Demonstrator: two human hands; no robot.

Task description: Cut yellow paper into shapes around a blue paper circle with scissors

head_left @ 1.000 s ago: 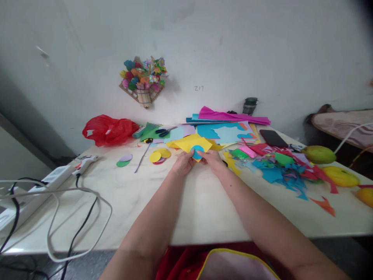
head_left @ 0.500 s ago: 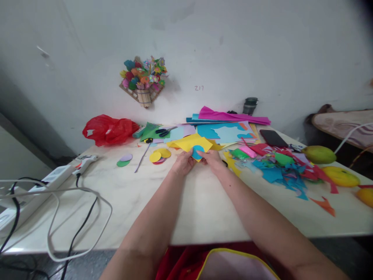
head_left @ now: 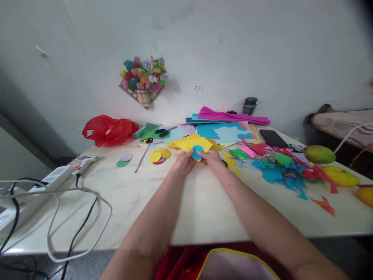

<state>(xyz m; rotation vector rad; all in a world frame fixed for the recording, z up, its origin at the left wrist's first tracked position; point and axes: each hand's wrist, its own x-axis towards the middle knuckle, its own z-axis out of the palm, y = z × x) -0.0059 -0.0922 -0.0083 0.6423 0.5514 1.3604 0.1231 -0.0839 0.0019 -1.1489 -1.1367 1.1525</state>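
A blue paper circle (head_left: 198, 151) lies against a sheet of yellow paper (head_left: 190, 142), and both are held between my hands above the table. My left hand (head_left: 184, 162) is closed on the left edge of the circle and the yellow paper. On the right side, my right hand (head_left: 212, 158) pinches the same two pieces, its thumb over the blue circle. A small dark loop (head_left: 224, 163) shows beside my right wrist; what it belongs to is hidden. Left of my hands lie several yellow paper circles (head_left: 162, 153), with pink and red ones underneath.
Colourful paper scraps (head_left: 279, 167) and a dark phone (head_left: 273, 138) lie to the right, near mangoes (head_left: 319, 154). Scissors (head_left: 164, 132) and coloured sheets (head_left: 230, 131) lie at the back. Left are a red plastic bag (head_left: 109, 130), a glue gun (head_left: 85, 165), a power strip (head_left: 55, 179) and loose cables.
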